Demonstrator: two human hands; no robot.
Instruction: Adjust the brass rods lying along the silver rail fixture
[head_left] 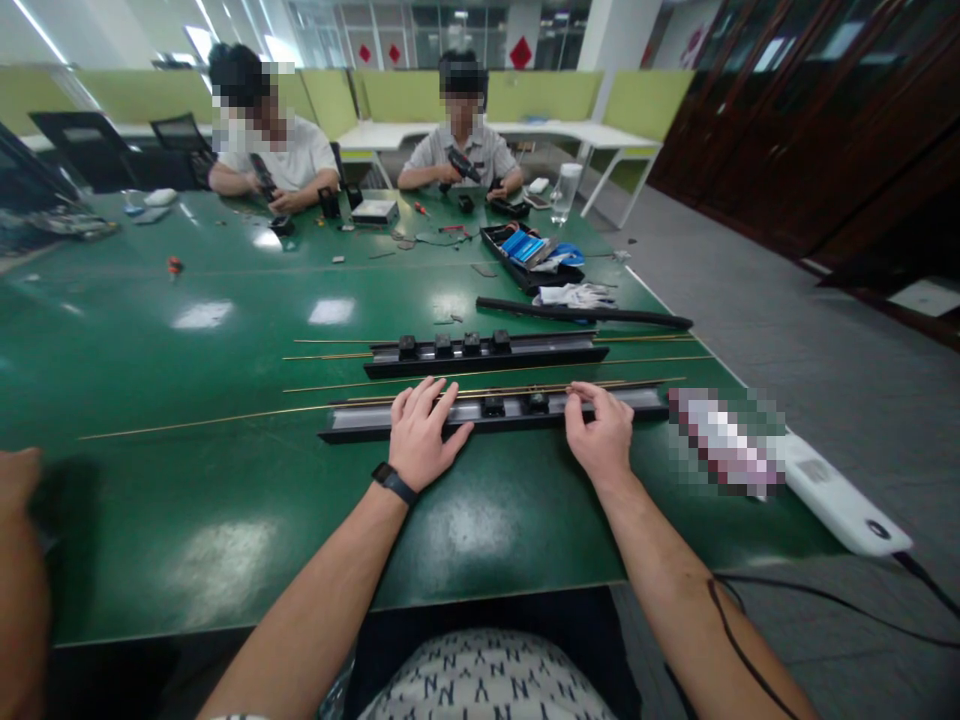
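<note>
Across the near part of the table lies a long black channel [352, 420] with a pale inside and small black blocks [493, 405] sitting in it. Several thin brass-coloured rods [517, 390] run lengthwise over it, one sticking out far to the left. My left hand [426, 430] rests on the channel's left half, fingers spread over the rods and channel. Toward its right end, my right hand [600, 425] has its thumb and fingers pinched together on a thin brass-coloured rod; the fingertips partly hide the grip. Behind lies a second black channel [487, 362] with several black blocks.
Beyond are a black foam-like strip [585, 313], white gloves [574, 296] and a black tray [525, 270] with blue packs. At right lie a blurred package [724, 445] and white power strip [847, 500]. Two people work opposite; another person's arm [19, 560] shows at left.
</note>
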